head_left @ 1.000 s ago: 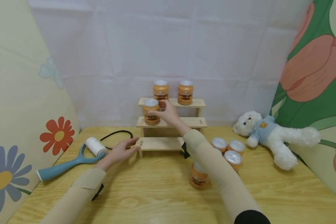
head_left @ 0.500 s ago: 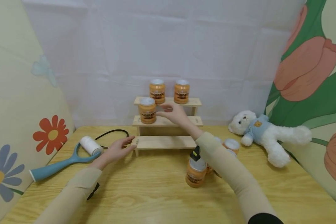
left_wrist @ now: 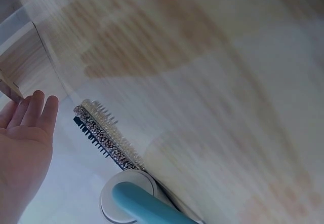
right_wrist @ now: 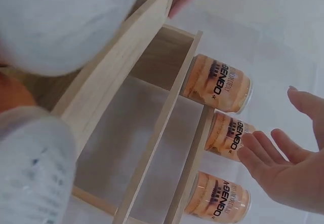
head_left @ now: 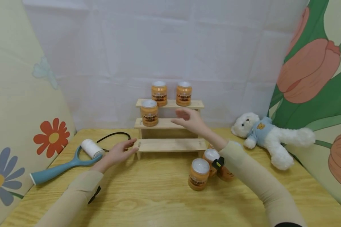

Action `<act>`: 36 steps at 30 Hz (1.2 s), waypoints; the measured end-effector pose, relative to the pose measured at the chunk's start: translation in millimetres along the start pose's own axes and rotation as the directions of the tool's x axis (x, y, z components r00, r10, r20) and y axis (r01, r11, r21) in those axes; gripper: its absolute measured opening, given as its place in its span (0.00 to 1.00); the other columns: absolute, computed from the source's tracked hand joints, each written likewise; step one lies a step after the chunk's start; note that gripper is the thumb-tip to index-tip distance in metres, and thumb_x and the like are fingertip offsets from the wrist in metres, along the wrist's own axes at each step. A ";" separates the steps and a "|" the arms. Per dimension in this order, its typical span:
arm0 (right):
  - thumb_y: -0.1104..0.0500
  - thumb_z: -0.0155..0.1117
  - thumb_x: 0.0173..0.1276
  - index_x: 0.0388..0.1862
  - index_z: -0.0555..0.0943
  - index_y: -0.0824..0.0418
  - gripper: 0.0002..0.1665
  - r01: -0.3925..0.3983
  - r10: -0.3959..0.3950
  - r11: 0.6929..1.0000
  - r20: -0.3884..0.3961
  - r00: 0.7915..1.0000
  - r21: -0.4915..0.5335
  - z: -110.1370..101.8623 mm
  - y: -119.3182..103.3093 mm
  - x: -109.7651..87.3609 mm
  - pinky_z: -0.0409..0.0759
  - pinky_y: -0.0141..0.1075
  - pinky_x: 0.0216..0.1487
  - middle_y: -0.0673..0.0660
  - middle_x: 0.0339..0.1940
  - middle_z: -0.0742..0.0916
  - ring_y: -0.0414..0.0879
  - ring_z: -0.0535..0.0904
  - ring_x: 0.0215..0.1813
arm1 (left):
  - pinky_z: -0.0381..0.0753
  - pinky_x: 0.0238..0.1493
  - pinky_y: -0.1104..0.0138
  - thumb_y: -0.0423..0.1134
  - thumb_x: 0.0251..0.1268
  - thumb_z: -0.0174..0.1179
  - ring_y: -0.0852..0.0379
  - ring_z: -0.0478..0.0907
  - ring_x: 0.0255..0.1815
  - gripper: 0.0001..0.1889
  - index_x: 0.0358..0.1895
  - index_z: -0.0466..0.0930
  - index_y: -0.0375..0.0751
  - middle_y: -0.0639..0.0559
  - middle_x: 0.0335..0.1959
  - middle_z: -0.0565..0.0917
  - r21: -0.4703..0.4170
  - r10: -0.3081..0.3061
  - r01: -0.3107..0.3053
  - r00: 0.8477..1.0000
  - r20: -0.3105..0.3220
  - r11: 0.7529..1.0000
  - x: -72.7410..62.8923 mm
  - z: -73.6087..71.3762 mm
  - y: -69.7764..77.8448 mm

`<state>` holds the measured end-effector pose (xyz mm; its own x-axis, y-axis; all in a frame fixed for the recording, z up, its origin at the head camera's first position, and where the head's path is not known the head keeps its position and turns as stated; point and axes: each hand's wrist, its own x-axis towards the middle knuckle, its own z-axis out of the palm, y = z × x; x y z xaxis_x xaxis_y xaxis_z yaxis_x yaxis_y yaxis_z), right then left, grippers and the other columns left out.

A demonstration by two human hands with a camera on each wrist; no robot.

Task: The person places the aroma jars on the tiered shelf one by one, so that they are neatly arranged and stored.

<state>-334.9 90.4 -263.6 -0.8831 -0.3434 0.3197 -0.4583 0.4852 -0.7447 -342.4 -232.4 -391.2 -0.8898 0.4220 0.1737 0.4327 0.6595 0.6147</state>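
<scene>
My right hand (head_left: 191,121), its fingers loosely bent and holding nothing, hovers in front of the middle shelf of a three-step wooden rack (head_left: 170,145). To its left, an orange jar (head_left: 149,115) with a pale lid stands upright at the left end of that shelf. Two matching jars occupy the top shelf, a left jar (head_left: 159,94) and a right jar (head_left: 183,94). My left hand (head_left: 117,155) has its fingers extended, with the fingertips right at the left end of the bottom shelf. In the right wrist view, the right hand (right_wrist: 288,168) appears beside the shelved jars.
More jars (head_left: 199,176) stand on the table right of centre, partly hidden by my right sleeve. A white plush bear (head_left: 261,135) lies at the right. At left are a blue-handled lint roller (head_left: 65,167) and a dark headband (head_left: 113,135), whose teeth show in the left wrist view.
My right hand has let go of the jar on the middle shelf and drawn back to the right. The left hand stays at the bottom shelf's end.
</scene>
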 end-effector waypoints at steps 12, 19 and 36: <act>0.54 0.65 0.64 0.63 0.71 0.65 0.31 0.035 -0.043 0.989 0.056 0.997 0.142 -12.6 16.8 -57.4 0.71 0.47 0.65 0.64 0.63 0.76 0.56 0.72 0.65 | 0.68 0.63 0.45 0.52 0.71 0.49 0.35 0.64 0.66 0.34 0.71 0.56 0.31 0.33 0.69 0.62 0.006 -0.004 0.004 1.000 0.005 1.000 -2.1 0.6 1.8; 0.50 0.65 0.64 0.63 0.72 0.58 0.30 -0.045 0.038 0.992 0.067 0.997 0.115 -14.4 27.5 -90.5 0.70 0.43 0.67 0.56 0.63 0.77 0.50 0.72 0.65 | 0.67 0.64 0.44 0.54 0.71 0.48 0.35 0.64 0.66 0.35 0.71 0.55 0.32 0.33 0.69 0.63 0.021 -0.020 0.020 1.000 0.004 1.000 -1.3 0.2 0.9; 0.55 0.71 0.57 0.58 0.76 0.63 0.30 0.005 -0.004 1.000 0.052 0.999 -0.015 -5.1 55.1 -138.6 0.82 0.37 0.51 0.61 0.53 0.83 0.55 0.80 0.52 | 0.67 0.64 0.44 0.52 0.71 0.49 0.35 0.64 0.66 0.35 0.71 0.55 0.32 0.33 0.69 0.62 -0.003 -0.022 0.022 1.000 0.010 1.000 -1.0 -0.5 0.8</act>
<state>-238.3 168.8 -346.0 -0.8749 -0.3867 0.2916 -0.4639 0.4960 -0.7341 -341.2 -232.6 -390.5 -0.8975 0.4139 0.1521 0.4126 0.6665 0.6210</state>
